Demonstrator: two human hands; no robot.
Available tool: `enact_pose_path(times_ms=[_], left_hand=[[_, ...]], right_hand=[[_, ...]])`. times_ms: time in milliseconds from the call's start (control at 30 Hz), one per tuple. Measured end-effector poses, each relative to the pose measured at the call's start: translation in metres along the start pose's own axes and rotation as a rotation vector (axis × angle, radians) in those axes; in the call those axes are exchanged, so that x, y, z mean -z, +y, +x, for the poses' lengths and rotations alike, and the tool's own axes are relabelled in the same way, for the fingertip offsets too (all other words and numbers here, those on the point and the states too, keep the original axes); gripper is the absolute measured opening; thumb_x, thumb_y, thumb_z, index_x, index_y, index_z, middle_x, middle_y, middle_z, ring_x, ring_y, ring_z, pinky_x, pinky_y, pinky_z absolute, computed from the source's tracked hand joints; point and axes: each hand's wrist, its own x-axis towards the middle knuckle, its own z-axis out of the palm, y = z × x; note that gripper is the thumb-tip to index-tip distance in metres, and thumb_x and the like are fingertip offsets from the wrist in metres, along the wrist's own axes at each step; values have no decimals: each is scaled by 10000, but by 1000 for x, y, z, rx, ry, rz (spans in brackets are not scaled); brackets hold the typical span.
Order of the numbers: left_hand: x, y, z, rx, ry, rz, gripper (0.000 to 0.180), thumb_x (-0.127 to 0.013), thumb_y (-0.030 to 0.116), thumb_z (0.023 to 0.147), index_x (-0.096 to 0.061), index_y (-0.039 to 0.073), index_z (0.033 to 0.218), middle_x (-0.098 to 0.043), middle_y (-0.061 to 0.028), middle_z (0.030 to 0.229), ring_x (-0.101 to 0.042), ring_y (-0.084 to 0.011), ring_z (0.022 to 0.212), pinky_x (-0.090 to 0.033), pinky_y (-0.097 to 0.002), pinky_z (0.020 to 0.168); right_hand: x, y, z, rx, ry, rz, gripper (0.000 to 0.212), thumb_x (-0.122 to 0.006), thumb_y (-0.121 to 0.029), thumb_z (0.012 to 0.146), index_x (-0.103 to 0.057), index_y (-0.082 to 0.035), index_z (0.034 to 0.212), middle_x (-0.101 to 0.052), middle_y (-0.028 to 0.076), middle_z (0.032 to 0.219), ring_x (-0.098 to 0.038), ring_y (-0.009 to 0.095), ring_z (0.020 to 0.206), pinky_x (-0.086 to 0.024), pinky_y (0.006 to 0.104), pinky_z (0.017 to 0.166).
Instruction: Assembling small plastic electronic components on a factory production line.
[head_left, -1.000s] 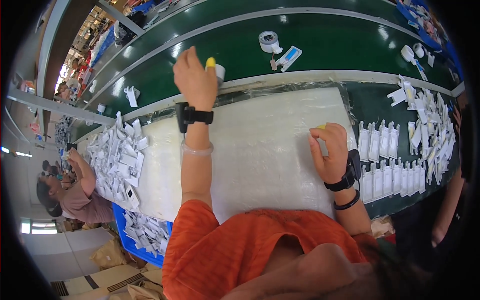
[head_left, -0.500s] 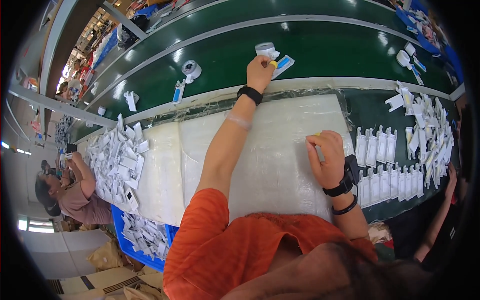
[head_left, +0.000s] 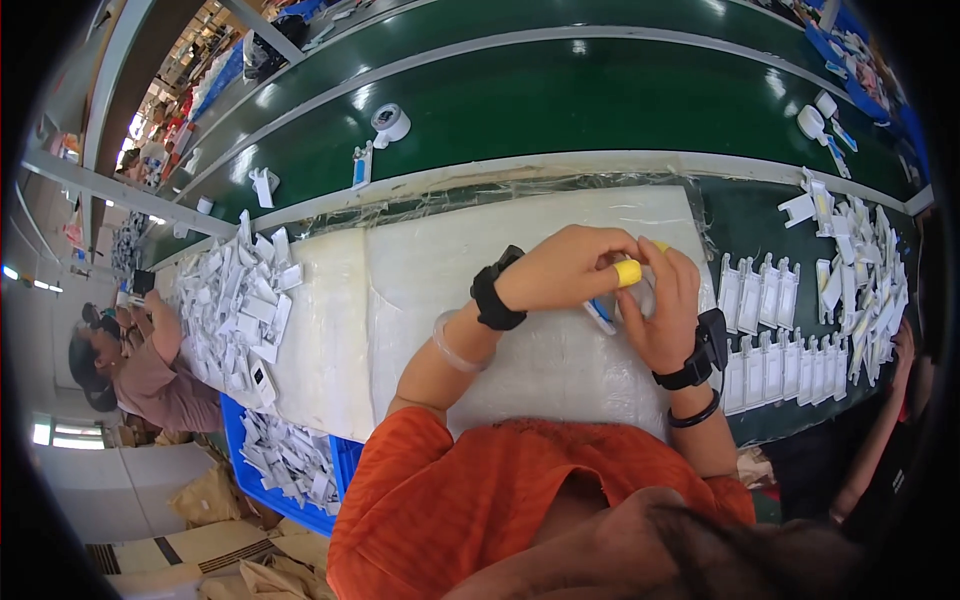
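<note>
My left hand [head_left: 565, 272] and my right hand [head_left: 662, 308] meet above the pale, film-covered work mat [head_left: 480, 380]. Both are closed with fingertips close together, and yellow finger covers show on each. Between them is a white plastic part with a blue strip [head_left: 601, 314], its end poking out below my left fingers beside my right thumb. Most of it is hidden by the fingers, so I cannot make out how each hand grips it. To the right of my right hand, white rectangular plastic frames [head_left: 766, 372] stand in two neat rows.
Loose white parts lie heaped at left [head_left: 245, 300] and far right [head_left: 865, 270]. A blue crate [head_left: 240, 450] of parts sits lower left. Across the green conveyor [head_left: 560, 110] are a round white part [head_left: 390, 122] and a blue-striped piece [head_left: 361, 168]. A co-worker [head_left: 165, 370] works at left.
My left hand has come back from the conveyor to my right hand. The round white part and blue-striped piece it was reaching to are gone from the belt.
</note>
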Motion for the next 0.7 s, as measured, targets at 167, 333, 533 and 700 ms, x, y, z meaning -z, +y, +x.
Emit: enact_pose_path(times_ms=[167,333,533,700], left_hand=[[-2,10,-3,-184,122,375,354,-660,142,883,-599,25,1211,-605,-142,1107,-596,-261,989,-494,-336,879],[7,-18,2,-108,157,246,660,-713,163,852,-418,67,1434,-524,-143,1315,-503,-271,1239,-409,-383,1041],[0,-47,11,120,-143,-396,722,-711,169,874,-343,56,1485,-518,-123,1338,-557,-192,1187,-433,-331,1032],[-6,-59,15,230,-186,-395,594,-688,155,888,-446,14,1412,-559,-100,1289,-558,-173,1176,-433,-318,1025]], right_hand=[[2,5,-5,-275,-96,156,468,-715,-82,813,-584,-28,1259,-635,120,948,-574,292,916,-447,401,862],[6,13,-7,-295,-85,253,307,-674,-66,879,-597,-18,1173,-640,123,912,-594,243,839,-474,332,758],[8,6,-3,-477,-46,595,166,-614,-57,944,-573,1,1093,-651,61,836,-605,105,733,-475,240,694],[9,9,-5,-579,-64,809,135,-596,-48,954,-563,-5,1078,-632,33,827,-583,65,699,-463,201,657]])
